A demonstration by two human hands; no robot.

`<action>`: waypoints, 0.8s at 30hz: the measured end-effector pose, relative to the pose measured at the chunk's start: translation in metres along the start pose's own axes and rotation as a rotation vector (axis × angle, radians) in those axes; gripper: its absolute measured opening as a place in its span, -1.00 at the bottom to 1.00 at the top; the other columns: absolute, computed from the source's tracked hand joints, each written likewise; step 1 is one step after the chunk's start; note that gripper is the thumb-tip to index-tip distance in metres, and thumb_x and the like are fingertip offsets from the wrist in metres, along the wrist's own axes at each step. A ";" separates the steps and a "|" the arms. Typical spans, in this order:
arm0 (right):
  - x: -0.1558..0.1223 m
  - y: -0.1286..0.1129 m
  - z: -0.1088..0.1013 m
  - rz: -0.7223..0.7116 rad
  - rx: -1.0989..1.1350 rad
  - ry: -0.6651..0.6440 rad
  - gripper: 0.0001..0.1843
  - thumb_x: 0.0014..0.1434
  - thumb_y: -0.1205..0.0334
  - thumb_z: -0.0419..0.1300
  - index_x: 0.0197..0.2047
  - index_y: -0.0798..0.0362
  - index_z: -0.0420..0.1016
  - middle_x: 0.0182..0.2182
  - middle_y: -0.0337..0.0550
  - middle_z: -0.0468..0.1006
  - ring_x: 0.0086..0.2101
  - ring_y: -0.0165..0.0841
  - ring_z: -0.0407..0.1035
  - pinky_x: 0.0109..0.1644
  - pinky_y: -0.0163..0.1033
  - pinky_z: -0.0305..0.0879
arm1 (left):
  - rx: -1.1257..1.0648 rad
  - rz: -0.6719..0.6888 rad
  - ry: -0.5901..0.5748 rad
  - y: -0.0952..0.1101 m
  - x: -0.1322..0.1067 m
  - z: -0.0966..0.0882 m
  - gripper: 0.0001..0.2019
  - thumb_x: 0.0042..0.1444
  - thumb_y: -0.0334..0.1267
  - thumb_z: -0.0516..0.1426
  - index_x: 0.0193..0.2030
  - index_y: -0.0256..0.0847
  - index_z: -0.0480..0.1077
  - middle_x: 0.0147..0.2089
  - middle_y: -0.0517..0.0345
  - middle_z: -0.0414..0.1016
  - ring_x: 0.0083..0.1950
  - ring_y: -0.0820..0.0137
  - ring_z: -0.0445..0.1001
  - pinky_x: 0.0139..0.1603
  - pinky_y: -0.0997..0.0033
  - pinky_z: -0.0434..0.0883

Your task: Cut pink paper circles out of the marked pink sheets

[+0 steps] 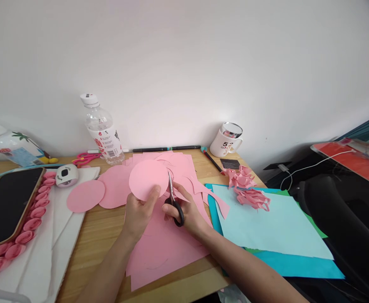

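My left hand [142, 210] pinches a pink paper circle [148, 179] by its lower right edge, thumb on top. My right hand [184, 210] has its fingers in the handles of black-handled scissors [172, 193]. The blades point up and away, at the right edge of the circle. Beneath both hands lie pink paper sheets [168, 256], with curved lines on them. Two more pink discs rest to the left: a cut circle [86, 196] and a larger one [113, 187] beside it. A curved pink offcut [217, 202] lies right of the scissors.
A plastic bottle [104, 134] and a white mug [226, 141] stand near the wall. At left are a phone [9, 206], rolled pink paper flowers [35, 224] and pink scissors [86, 158]. Crumpled pink scraps [252, 198] lie on light blue paper [272, 227] at right.
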State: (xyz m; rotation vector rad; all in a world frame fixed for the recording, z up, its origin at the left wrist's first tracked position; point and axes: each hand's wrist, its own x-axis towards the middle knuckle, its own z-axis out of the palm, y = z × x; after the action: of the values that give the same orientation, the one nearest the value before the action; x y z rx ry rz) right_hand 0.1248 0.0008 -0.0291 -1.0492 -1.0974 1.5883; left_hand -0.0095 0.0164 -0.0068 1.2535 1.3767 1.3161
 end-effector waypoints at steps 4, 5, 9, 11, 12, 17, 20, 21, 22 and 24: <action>0.002 -0.006 0.001 -0.024 -0.032 0.000 -0.09 -0.20 -0.04 0.42 0.14 0.02 0.09 -0.61 -0.42 0.31 -0.57 -0.41 0.24 -0.48 -0.29 0.17 | 0.050 -0.022 0.022 0.002 0.001 -0.001 -0.66 -0.11 -0.03 0.21 -0.36 -0.32 0.51 -0.37 -0.02 0.61 -0.29 0.18 0.56 -0.36 0.36 0.50; 0.003 -0.010 0.002 -0.039 -0.058 -0.006 -0.13 -0.20 -0.06 0.42 0.11 0.02 0.15 -0.61 -0.41 0.30 -0.56 -0.41 0.23 -0.49 -0.29 0.15 | 0.067 -0.027 0.018 0.002 0.001 -0.001 -0.66 -0.13 -0.03 0.21 -0.38 -0.32 0.51 -0.39 -0.01 0.61 -0.30 0.18 0.56 -0.38 0.36 0.49; 0.005 -0.021 0.003 -0.079 -0.143 -0.028 -0.34 -0.20 -0.15 0.38 -0.10 0.03 0.35 -0.62 -0.36 0.24 -0.57 -0.40 0.19 -0.51 -0.28 0.10 | 0.095 -0.032 0.016 0.004 0.001 -0.001 -0.67 -0.18 -0.04 0.22 -0.38 -0.30 0.50 -0.41 0.02 0.60 -0.33 0.19 0.55 -0.40 0.36 0.49; 0.005 -0.023 0.004 -0.092 -0.145 -0.031 -0.38 -0.20 -0.16 0.37 -0.16 0.03 0.36 -0.62 -0.36 0.23 -0.56 -0.40 0.17 -0.50 -0.29 0.09 | 0.091 -0.032 0.022 0.004 0.001 -0.001 -0.68 -0.19 -0.06 0.23 -0.39 -0.30 0.50 -0.40 0.02 0.59 -0.32 0.19 0.54 -0.39 0.36 0.48; 0.005 -0.023 0.004 -0.097 -0.145 -0.034 -0.39 -0.20 -0.16 0.37 -0.18 0.03 0.36 -0.61 -0.35 0.23 -0.56 -0.41 0.16 -0.50 -0.29 0.09 | 0.087 -0.035 0.020 0.003 0.001 -0.001 -0.68 -0.20 -0.06 0.23 -0.40 -0.30 0.49 -0.40 0.03 0.59 -0.32 0.20 0.54 -0.39 0.36 0.48; 0.005 -0.020 0.002 -0.102 -0.152 -0.050 -0.40 -0.21 -0.13 0.38 -0.18 0.03 0.33 -0.62 -0.37 0.21 -0.56 -0.42 0.13 -0.51 -0.31 0.06 | 0.085 -0.063 0.005 0.000 0.000 -0.002 -0.71 -0.21 -0.06 0.23 -0.45 -0.29 0.47 -0.48 0.08 0.52 -0.33 0.21 0.50 -0.40 0.37 0.45; 0.006 -0.019 0.001 -0.103 -0.146 -0.066 -0.39 -0.21 -0.11 0.38 -0.17 0.03 0.31 -0.63 -0.39 0.18 -0.57 -0.44 0.11 -0.53 -0.32 0.03 | 0.099 -0.078 0.009 0.000 0.000 -0.003 -0.72 -0.21 -0.07 0.23 -0.47 -0.28 0.46 -0.51 0.10 0.48 -0.33 0.21 0.49 -0.42 0.38 0.43; 0.006 -0.019 0.000 -0.101 -0.145 -0.069 -0.39 -0.21 -0.11 0.38 -0.17 0.04 0.30 -0.63 -0.39 0.18 -0.57 -0.44 0.10 -0.53 -0.32 0.03 | 0.101 -0.081 0.008 0.000 0.000 -0.003 -0.73 -0.22 -0.07 0.23 -0.50 -0.27 0.45 -0.52 0.10 0.47 -0.33 0.21 0.48 -0.41 0.38 0.43; 0.006 -0.019 0.000 -0.099 -0.146 -0.070 -0.39 -0.20 -0.11 0.38 -0.17 0.04 0.30 -0.62 -0.39 0.18 -0.57 -0.44 0.11 -0.53 -0.32 0.02 | 0.103 -0.082 0.006 0.001 0.001 -0.003 -0.73 -0.22 -0.07 0.23 -0.53 -0.27 0.43 -0.52 0.10 0.47 -0.32 0.21 0.48 -0.41 0.38 0.43; 0.006 -0.018 0.000 -0.099 -0.156 -0.071 -0.39 -0.20 -0.11 0.38 -0.17 0.04 0.30 -0.62 -0.38 0.18 -0.57 -0.44 0.10 -0.54 -0.32 0.01 | 0.101 -0.081 0.001 0.002 0.001 -0.003 -0.74 -0.22 -0.07 0.23 -0.58 -0.25 0.39 -0.54 0.11 0.45 -0.32 0.21 0.48 -0.41 0.38 0.43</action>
State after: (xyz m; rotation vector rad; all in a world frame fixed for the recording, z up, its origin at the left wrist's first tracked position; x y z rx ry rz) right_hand 0.1275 0.0103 -0.0126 -1.0300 -1.3192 1.4899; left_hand -0.0121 0.0167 -0.0050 1.2505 1.4951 1.2051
